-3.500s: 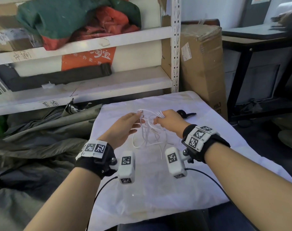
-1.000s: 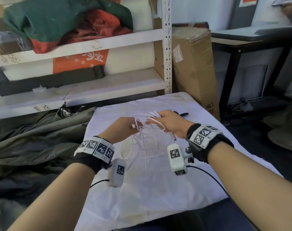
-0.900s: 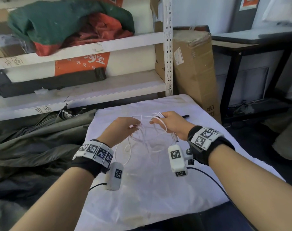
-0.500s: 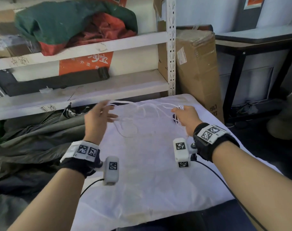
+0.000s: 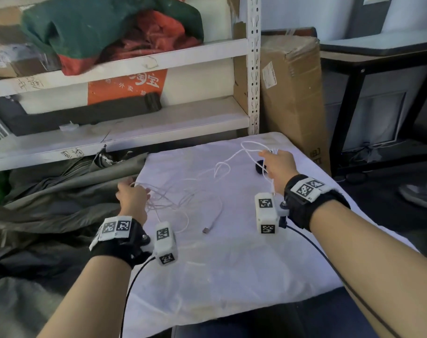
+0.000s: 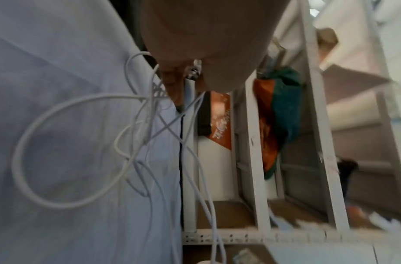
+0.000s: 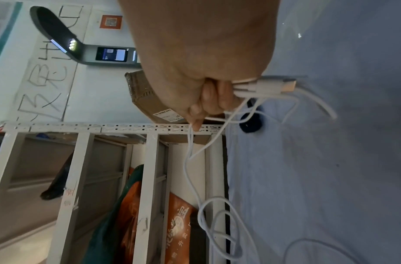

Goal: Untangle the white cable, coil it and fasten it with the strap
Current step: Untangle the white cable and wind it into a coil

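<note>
The white cable (image 5: 202,176) runs slack across the white cloth (image 5: 232,264) between my two hands, with a knot-like loop (image 5: 222,167) near its middle. My left hand (image 5: 134,190) grips a tangled bunch of strands at the cloth's left edge; in the left wrist view its fingers (image 6: 172,84) pinch the strands, and loops (image 6: 21,160) hang below. My right hand (image 5: 268,158) is closed in a fist round several connector ends (image 7: 269,87) at the far right. One plug (image 5: 207,229) lies loose on the cloth. The black strap (image 5: 259,167) lies just left of my right hand.
White metal shelving (image 5: 253,69) stands behind the table, with a tall cardboard box (image 5: 290,93) at its right. Grey tarpaulin (image 5: 49,203) is heaped at the left of the cloth. A black-framed table (image 5: 378,57) stands at the far right.
My hands have drawn apart, and the left hand has dropped to the cloth's left edge. The bunched cable has spread out across the cloth, and one plug end now lies loose on it.
</note>
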{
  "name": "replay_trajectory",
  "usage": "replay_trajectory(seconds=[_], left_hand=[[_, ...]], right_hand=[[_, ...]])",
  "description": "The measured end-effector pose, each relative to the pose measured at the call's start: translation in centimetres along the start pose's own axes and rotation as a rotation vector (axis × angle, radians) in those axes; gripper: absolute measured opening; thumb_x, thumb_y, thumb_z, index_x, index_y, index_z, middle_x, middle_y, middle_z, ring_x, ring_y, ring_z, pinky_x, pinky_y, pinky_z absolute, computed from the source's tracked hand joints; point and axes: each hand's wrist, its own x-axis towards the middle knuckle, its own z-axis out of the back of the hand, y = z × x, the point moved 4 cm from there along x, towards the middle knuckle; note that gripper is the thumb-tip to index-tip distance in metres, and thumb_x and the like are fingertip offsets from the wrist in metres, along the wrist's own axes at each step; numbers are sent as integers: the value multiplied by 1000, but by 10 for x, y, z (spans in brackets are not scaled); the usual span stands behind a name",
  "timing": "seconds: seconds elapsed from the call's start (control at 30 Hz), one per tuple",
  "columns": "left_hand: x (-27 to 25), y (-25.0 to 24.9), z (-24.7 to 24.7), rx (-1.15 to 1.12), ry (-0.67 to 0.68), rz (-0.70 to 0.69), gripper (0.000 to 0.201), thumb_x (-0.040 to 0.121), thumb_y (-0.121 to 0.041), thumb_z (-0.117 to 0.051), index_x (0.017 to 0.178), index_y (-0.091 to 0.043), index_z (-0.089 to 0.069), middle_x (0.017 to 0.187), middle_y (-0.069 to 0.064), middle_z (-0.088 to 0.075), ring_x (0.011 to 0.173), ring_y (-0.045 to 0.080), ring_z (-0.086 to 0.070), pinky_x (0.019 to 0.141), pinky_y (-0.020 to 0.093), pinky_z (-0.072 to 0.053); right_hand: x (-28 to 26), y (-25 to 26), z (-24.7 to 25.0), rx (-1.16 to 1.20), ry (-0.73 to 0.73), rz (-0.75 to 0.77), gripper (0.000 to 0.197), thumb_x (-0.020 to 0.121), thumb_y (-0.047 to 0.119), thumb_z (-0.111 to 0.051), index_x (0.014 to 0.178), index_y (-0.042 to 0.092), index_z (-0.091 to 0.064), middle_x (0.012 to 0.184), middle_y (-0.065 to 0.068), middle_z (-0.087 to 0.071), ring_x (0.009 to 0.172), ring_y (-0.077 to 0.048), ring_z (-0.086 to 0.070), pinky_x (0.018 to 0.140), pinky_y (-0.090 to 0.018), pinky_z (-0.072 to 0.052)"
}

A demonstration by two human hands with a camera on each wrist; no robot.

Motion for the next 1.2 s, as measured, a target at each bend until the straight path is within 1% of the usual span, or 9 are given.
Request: replay_trajectory(seconds=[0.07,0.17,0.3,0.37,0.47,0.57,0.8,1.03,1.2], left_hand=[[-11,-17,-3,248,18,-181,47,88,4,-32,133,-6,-38,142,14,-24,100,31,-51,93,41,-46],[-37,-48,-11,551,12,-504,46,85,6,-36,130,-5,-42,140,16,-28,98,30,-46,82,29,-33],[-61,-76,-39,584,183,-803,32,93,-4,-42,122,-13,-54,126,5,-50,95,12,-52,81,20,-37],[-70,-76,-62,540,400,-759,20,96,-18,-48,110,-20,-62,110,-6,-63,79,7,-63,69,16,-44],[-85,-66,-89,487,710,-518,19,94,-34,-53,105,-24,-65,96,-12,-68,65,1,-65,64,18,-49],[-92,-63,-96,505,813,-493,18,91,-33,-60,94,-20,-70,80,-11,-70,65,1,-60,62,14,-46],[-73,-66,-74,370,576,-522,14,90,-21,-62,79,-17,-67,66,-2,-65,52,3,-54,59,20,-45],[-70,-72,-63,332,394,-588,7,90,-18,-61,85,-21,-65,94,4,-55,62,6,-61,63,12,-47],[-73,-70,-74,277,507,-466,19,90,-13,-59,79,-26,-69,69,-1,-65,79,16,-70,92,40,-53]], right_hand=[[-6,4,-4,13,60,23,19,92,15,-57,98,0,-66,58,-2,-37,48,-14,-29,41,-20,-26],[-15,13,-10,24,141,22,27,94,13,-53,112,-4,-64,58,-1,-34,46,-11,-26,38,-17,-22],[-24,24,-20,-27,237,63,17,96,13,-52,89,8,-66,56,-1,-31,38,-7,-26,35,-14,-22],[-27,26,-24,-65,252,90,18,94,12,-53,82,8,-65,56,-2,-32,45,-11,-27,36,-15,-22],[-30,29,-28,-94,257,115,25,94,13,-54,105,-7,-65,55,-2,-34,46,-12,-27,34,-13,-23],[-28,30,-23,-117,244,124,31,93,13,-55,110,-11,-63,55,-2,-34,46,-12,-27,37,-16,-25],[-8,18,-3,-219,75,92,28,89,18,-60,99,-7,-66,62,-6,-42,56,-17,-36,56,-28,-32],[-15,8,-9,-215,197,98,10,90,15,-60,84,7,-60,60,-5,-39,49,-14,-30,40,-16,-28],[-22,21,-19,-377,308,260,25,88,22,-64,93,-1,-70,62,-4,-49,55,-14,-39,54,-23,-34]])
